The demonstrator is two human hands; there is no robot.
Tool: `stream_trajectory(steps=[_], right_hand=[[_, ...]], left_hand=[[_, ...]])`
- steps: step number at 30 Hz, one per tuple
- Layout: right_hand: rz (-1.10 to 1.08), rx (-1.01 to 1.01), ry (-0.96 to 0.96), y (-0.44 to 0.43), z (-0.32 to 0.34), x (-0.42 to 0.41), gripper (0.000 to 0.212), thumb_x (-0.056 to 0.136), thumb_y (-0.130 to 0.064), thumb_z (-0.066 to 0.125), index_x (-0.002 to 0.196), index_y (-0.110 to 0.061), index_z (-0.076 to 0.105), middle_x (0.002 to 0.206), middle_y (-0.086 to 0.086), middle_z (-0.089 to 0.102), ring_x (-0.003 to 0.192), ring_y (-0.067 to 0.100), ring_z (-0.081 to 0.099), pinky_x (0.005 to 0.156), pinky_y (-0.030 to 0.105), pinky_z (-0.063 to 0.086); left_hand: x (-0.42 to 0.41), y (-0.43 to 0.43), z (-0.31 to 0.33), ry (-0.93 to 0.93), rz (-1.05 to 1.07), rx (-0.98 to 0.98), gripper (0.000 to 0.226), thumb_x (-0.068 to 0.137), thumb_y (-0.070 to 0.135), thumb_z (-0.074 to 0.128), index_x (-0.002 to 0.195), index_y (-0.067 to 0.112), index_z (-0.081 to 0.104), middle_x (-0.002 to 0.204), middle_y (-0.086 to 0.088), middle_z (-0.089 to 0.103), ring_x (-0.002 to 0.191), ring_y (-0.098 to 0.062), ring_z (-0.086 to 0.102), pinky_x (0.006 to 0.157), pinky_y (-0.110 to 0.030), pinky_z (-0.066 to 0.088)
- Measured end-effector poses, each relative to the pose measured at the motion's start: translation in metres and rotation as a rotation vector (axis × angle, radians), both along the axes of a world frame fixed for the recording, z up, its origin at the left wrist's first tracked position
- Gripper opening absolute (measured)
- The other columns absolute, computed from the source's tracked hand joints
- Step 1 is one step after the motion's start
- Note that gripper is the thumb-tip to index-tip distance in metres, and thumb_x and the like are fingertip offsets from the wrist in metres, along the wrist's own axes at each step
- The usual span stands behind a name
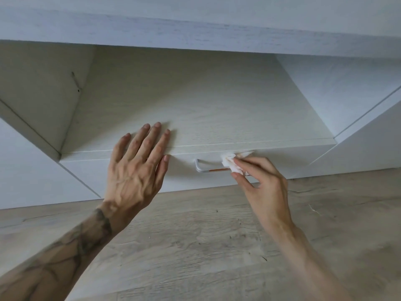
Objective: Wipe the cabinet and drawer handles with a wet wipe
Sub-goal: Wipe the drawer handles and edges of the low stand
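A white drawer (130,170) sits low in a pale cabinet, just above the floor. Its slim metal handle (204,169) shows at the left end, with an orange streak along the bar. My right hand (260,181) pinches a crumpled white wet wipe (232,162) around the right part of the handle, hiding that end. The wipe carries faint orange stains. My left hand (136,166) lies flat with straight fingers on the shelf board above the drawer, left of the handle.
An open shelf compartment (195,101) lies above the drawer, under a thick top board (195,29). White cabinet panels (358,148) stand at either side. Wood-grain floor (195,235) fills the foreground.
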State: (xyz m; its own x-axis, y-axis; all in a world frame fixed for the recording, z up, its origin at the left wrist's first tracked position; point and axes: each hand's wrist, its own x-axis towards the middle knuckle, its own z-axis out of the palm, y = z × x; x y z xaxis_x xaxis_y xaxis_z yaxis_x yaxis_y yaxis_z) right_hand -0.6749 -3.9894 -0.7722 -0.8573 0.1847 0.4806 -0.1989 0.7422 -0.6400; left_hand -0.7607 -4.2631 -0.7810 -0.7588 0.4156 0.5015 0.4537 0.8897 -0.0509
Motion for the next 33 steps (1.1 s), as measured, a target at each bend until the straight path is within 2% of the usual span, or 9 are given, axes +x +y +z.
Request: stream_trajectory(steps=[3, 7, 11, 17, 22, 26, 30, 33], right_hand=[[-0.005, 0.026, 0.043, -0.004, -0.002, -0.004, 0.039, 0.082, 0.003, 0.086, 0.118, -0.011, 0.079, 0.110, 0.002, 0.073, 0.093, 0.004, 0.068, 0.094, 0.010, 0.050], [0.002, 0.110, 0.096, -0.009, -0.002, -0.004, 0.037, 0.084, 0.004, 0.085, 0.118, -0.009, 0.079, 0.108, 0.004, 0.073, 0.098, 0.012, 0.071, 0.098, 0.014, 0.053], [0.070, 0.188, 0.101, 0.001, 0.002, -0.007, 0.032, 0.084, 0.001, 0.085, 0.115, -0.007, 0.080, 0.110, 0.005, 0.075, 0.102, 0.013, 0.071, 0.100, 0.018, 0.054], [0.068, 0.189, 0.126, -0.009, -0.001, -0.012, 0.026, 0.082, -0.002, 0.088, 0.107, -0.007, 0.082, 0.103, 0.003, 0.077, 0.090, 0.011, 0.069, 0.090, 0.018, 0.056], [0.150, 0.216, 0.144, -0.012, -0.003, -0.014, 0.026, 0.085, -0.001, 0.085, 0.110, -0.005, 0.081, 0.106, 0.005, 0.076, 0.099, 0.017, 0.069, 0.095, 0.018, 0.054], [0.062, 0.169, 0.170, -0.015, -0.007, -0.011, 0.024, 0.085, -0.004, 0.086, 0.108, -0.006, 0.082, 0.103, 0.004, 0.077, 0.095, 0.020, 0.072, 0.086, 0.030, 0.061], [0.162, 0.177, 0.164, -0.038, -0.012, -0.019, 0.024, 0.085, -0.001, 0.086, 0.108, -0.004, 0.082, 0.102, 0.006, 0.076, 0.098, 0.021, 0.071, 0.088, 0.026, 0.059], [0.121, 0.164, 0.178, -0.023, -0.013, -0.015, 0.024, 0.085, 0.000, 0.085, 0.108, -0.004, 0.082, 0.103, 0.005, 0.077, 0.100, 0.023, 0.071, 0.089, 0.030, 0.059]], left_hand=[[-0.001, 0.000, -0.001, 0.008, 0.004, 0.001, 0.055, 0.112, 0.037, 0.031, 0.163, 0.015, 0.035, 0.168, -0.008, 0.035, 0.154, -0.027, 0.035, 0.123, -0.051, 0.029], [-0.002, -0.001, -0.004, 0.035, 0.001, -0.014, 0.055, 0.113, 0.038, 0.030, 0.163, 0.016, 0.035, 0.166, -0.008, 0.039, 0.151, -0.029, 0.040, 0.120, -0.051, 0.031], [-0.002, 0.000, -0.006, 0.069, 0.004, -0.004, 0.054, 0.113, 0.037, 0.030, 0.161, 0.015, 0.038, 0.163, -0.008, 0.043, 0.148, -0.030, 0.044, 0.118, -0.050, 0.032], [-0.004, 0.000, -0.007, 0.076, 0.001, -0.001, 0.053, 0.113, 0.037, 0.032, 0.161, 0.015, 0.039, 0.163, -0.008, 0.043, 0.147, -0.029, 0.045, 0.118, -0.048, 0.031], [-0.003, -0.001, -0.007, 0.076, 0.000, -0.008, 0.054, 0.113, 0.037, 0.031, 0.161, 0.015, 0.038, 0.164, -0.007, 0.042, 0.148, -0.028, 0.044, 0.119, -0.047, 0.031], [-0.004, -0.001, -0.008, 0.073, 0.007, -0.009, 0.054, 0.113, 0.038, 0.032, 0.161, 0.015, 0.038, 0.164, -0.006, 0.042, 0.148, -0.027, 0.044, 0.119, -0.047, 0.031], [-0.004, -0.002, -0.008, 0.084, 0.005, -0.009, 0.053, 0.113, 0.037, 0.033, 0.162, 0.016, 0.038, 0.164, -0.006, 0.042, 0.148, -0.027, 0.044, 0.118, -0.047, 0.032], [-0.003, -0.002, -0.007, 0.082, 0.002, -0.008, 0.053, 0.113, 0.037, 0.033, 0.162, 0.016, 0.038, 0.164, -0.006, 0.042, 0.148, -0.027, 0.044, 0.119, -0.047, 0.031]])
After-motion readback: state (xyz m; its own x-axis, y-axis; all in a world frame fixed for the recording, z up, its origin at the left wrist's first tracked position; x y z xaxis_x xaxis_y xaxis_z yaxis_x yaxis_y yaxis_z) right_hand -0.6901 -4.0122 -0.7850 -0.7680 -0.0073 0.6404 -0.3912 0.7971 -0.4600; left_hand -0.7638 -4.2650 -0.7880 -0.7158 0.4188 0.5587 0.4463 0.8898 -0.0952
